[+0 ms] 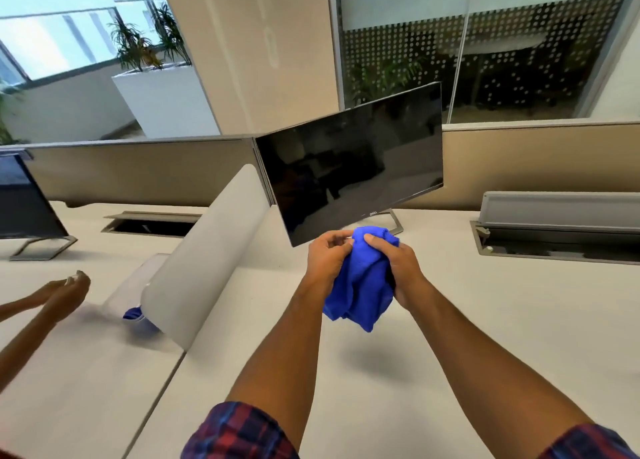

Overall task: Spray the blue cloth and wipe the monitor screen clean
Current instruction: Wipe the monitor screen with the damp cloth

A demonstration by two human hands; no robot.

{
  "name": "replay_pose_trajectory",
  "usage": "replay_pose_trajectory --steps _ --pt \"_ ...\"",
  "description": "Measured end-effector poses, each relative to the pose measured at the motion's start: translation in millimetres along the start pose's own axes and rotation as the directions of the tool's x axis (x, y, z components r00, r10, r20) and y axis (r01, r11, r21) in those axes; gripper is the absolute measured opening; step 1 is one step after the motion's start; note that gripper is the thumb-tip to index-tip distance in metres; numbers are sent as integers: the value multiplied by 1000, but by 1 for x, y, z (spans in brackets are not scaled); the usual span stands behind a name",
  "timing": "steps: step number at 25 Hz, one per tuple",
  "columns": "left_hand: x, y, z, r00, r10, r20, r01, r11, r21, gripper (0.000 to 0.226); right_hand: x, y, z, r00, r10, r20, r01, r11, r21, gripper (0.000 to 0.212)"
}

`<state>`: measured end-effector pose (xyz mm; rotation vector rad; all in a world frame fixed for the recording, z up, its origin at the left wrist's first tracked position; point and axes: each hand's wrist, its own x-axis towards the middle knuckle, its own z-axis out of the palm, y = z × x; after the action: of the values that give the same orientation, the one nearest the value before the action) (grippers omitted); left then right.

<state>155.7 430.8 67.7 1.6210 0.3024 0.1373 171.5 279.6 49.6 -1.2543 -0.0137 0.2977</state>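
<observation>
Near edge, lower frame: two plaid sleeves (239, 431), forearms running up toward frame centre. Both hands meet mid-frame, raised off the desk (485, 320), with a shadow on the desktop below them. Left hand (327, 256) grips the left side of the cloth (360, 285), fingers curled in, thumb over the top. Right hand (398, 271) is clenched round the right side, thumb pressed on the upper bunch. Cloth is wadded between them, loose tail hanging down; no flat wiping face formed yet, by my read. No spray bottle clearly in view; whether the cloth is already damp cannot be told. Key relation: monitor (349, 168) lies straight ahead of and above the grip, its lower bezel just beyond the knuckles, apparently not touching. Its long axis runs left-right, tilted in frame, right end higher. Screen is dark and spreads mostly up and to the right of the hands. Left hand sits under the lower left corner, right hand under the bottom-edge logo, so both seem about equally near; the right looks better placed for a long sweep, which would go up and forward from here. Centre left: pale divider (207, 251), a small blue item at its base, unclear what. Far left: another person's hand (65, 289), blurred, over the neighbouring desk, and a second monitor (24, 202). Right: open cable tray (554, 230). Far back: planter (162, 102) upper left, dotted glass wall upper right.
</observation>
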Motion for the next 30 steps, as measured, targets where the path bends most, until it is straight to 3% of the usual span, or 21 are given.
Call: replay_pose_trajectory --steps 6,11,14,18,21,23,24,26,27,28,30 --pt "27 39 -17 993 78 -83 -77 997 22 11 25 -31 41 986 -166 32 163 983 81 51" --pt "51 60 -41 987 122 -107 -108 986 126 11 42 -42 74 920 -390 -51 390 921 -7 27" --pt "62 72 -48 986 138 -89 -122 978 166 19 52 -40 87 888 -459 -15 459 888 -22 36" --pt "77 82 -60 991 127 -48 -109 955 275 25 67 -24 91 876 -462 140 472 881 -42 40" --pt "81 88 -72 983 182 15 -167 862 479 28 80 -15 94 817 -550 174 573 809 -130 42" --pt "83 97 -83 942 333 41 -286 733 617 22 87 -19 99 808 -568 159 588 795 -146 45" --pt "84 104 -88 895 445 14 -340 662 668 18 90 -25 103 806 -576 137 592 790 -162 46" --pt "87 120 -100 734 672 -100 -383 531 756 20 98 -41 112 800 -597 53 594 777 -210 43" --pt "91 129 -106 658 741 -132 -376 476 795 27 104 -48 117 791 -612 8 595 766 -245 40" --pt "94 136 -111 633 762 -135 -351 439 827 39 111 -55 121 772 -635 -25 601 743 -296 36" --pt "100 148 -117 731 675 -102 -274 427 862 67 127 -66 131 712 -701 -44 615 652 -443 31"
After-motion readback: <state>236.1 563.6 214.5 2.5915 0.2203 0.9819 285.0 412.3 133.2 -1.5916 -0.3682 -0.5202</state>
